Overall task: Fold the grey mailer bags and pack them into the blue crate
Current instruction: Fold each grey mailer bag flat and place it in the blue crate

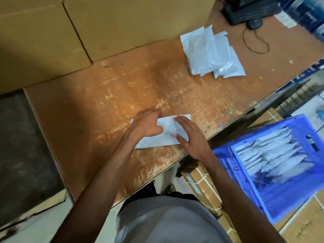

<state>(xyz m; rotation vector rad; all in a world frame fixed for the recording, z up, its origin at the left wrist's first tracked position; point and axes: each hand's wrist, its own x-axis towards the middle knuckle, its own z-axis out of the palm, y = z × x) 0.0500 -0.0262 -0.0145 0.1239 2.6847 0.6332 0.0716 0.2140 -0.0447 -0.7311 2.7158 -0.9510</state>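
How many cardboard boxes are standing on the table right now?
2: a left cardboard box at the far-left edge, a right cardboard box beside it along the back of the table. Both are cropped; more may be hidden.

Grey mailer bag [157, 137] flat on table; blue crate [273, 195] part-filled.

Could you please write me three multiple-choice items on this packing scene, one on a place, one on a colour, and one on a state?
1. Where does the pile of waiting mailer bags lie?
A. On the far right part of the table
B. Inside a cardboard box
C. On the floor

2. What colour is the crate?
A. Green
B. Blue
C. Red

3. How is the right hand placed on the mailer bag being folded?
A. Clenched in a fist
B. Lifted clear of it
C. Flat, fingers straight, pressing on it

Answers: 1 A, the pile sits on the table near the keyboard. 2 B, its plastic walls are blue. 3 C, its straight fingers lie on the bag, beside the left hand.
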